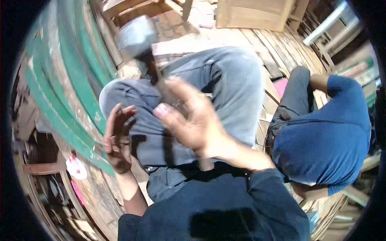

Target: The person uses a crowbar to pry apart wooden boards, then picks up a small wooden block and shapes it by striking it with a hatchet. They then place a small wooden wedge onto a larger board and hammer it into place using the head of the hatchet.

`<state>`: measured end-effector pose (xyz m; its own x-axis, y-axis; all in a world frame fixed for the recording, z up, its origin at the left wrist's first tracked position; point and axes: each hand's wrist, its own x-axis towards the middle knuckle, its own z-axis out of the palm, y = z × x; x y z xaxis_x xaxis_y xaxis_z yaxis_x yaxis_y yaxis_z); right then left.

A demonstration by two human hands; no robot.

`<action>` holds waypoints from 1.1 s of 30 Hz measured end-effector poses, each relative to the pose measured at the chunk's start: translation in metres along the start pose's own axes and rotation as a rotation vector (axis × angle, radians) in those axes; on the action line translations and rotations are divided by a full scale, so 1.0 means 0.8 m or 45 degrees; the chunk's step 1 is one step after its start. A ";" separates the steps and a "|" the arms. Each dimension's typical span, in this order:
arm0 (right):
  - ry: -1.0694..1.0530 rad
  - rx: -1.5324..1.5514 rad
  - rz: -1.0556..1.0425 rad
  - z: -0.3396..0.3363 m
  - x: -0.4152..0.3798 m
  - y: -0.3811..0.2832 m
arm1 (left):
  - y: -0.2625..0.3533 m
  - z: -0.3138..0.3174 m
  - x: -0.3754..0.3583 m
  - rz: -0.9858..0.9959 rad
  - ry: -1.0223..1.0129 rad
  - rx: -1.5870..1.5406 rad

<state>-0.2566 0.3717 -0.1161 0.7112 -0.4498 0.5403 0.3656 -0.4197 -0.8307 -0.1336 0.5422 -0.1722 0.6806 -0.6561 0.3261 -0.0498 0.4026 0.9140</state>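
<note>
My right hand [197, 118] is closed around the handle of a hammer, raised over my lap. The hammer [136, 37] has a large, blocky grey head pointing up and to the left, and motion blurs it. The butt of its wooden handle sticks out below my wrist. My left hand [118, 140] is held up beside my left knee, its fingers apart and slightly bent, with nothing seen in it. Grey trousers [237, 80] cover my bent legs just beyond both hands.
Green-painted boards [66, 80] stand close on my left. A person in a blue shirt [321, 136] sits near on my right. Ahead are a wooden panel [253, 14] and a slatted wooden floor [245, 40]. A white and red object [76, 168] lies at lower left.
</note>
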 end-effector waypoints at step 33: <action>0.762 -1.607 0.614 -0.230 -0.155 0.130 | -0.067 -0.032 0.136 -0.600 0.554 -0.428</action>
<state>-0.4172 0.2383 -0.2447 0.1471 -0.8613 0.4863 -0.8047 -0.3901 -0.4475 -0.0380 0.4655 -0.1921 0.8071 -0.5229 -0.2741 0.5006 0.3598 0.7874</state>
